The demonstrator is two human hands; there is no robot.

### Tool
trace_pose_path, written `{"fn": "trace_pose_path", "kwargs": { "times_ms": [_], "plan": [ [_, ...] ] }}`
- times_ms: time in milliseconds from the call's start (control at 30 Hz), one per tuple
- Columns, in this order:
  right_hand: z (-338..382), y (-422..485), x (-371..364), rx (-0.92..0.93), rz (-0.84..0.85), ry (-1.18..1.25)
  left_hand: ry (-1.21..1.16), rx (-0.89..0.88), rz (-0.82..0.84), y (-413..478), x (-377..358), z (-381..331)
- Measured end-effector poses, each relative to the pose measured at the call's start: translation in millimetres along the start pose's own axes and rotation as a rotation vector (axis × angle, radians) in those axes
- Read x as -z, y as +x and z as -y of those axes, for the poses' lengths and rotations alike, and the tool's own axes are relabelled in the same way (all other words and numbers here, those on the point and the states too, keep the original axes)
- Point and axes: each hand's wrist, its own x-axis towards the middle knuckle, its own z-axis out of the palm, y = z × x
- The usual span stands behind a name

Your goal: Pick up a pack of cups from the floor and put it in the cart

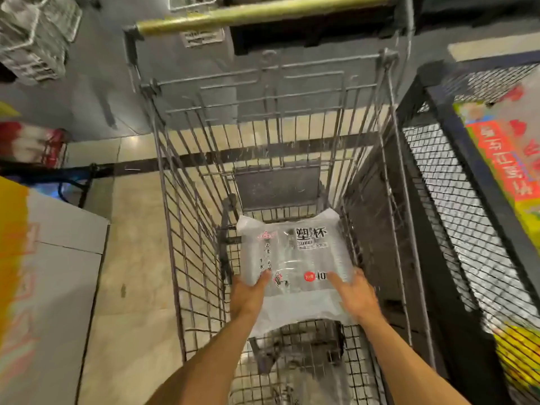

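A clear plastic pack of plastic cups (295,258), printed with black characters and a red dot, lies low inside a wire shopping cart (187,244). Both my arms reach down into the cart. My left hand (248,293) grips the pack's near left edge, thumb on top. On the near right edge, my right hand (355,295) holds the pack with its fingers lying over the wrap. The pack's near end is white film between my wrists.
The cart's brass-coloured handle bar (263,13) is at the far end. A black mesh bin (455,200) with colourful packages stands close on the right. A grey box (55,287) sits left, on beige floor tiles (137,287). Wire baskets (35,39) are at top left.
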Motion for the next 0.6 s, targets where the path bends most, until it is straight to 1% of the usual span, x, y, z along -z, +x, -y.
{"fn": "trace_pose_path", "kwargs": {
  "times_ms": [67,100,300,467,533,600],
  "plan": [
    [-5.2,23.4,-16.8,-0.044,-0.015,-0.087,0.0,0.029,-0.014,23.5,-13.1,12.7],
    [-6.9,34.8,-24.4,-0.033,-0.029,-0.105,-0.003,0.037,-0.02,34.3,-18.3,20.0],
    [-5.8,75.7,-62.5,0.076,-0.014,-0.094,-0.001,0.03,-0.038,88.3,-37.1,47.0],
    [-13.9,82.6,-67.7,0.124,0.013,-0.099,0.032,0.0,-0.046,99.9,-44.7,54.7],
    [-13.6,81.3,-65.1,0.137,0.015,-0.174,0.139,0.015,-0.053,94.9,-40.6,45.4],
    [-10.9,79.7,-58.9,0.146,-0.009,-0.294,0.356,-0.032,-0.099,83.4,-31.5,30.9]
  ]
}}
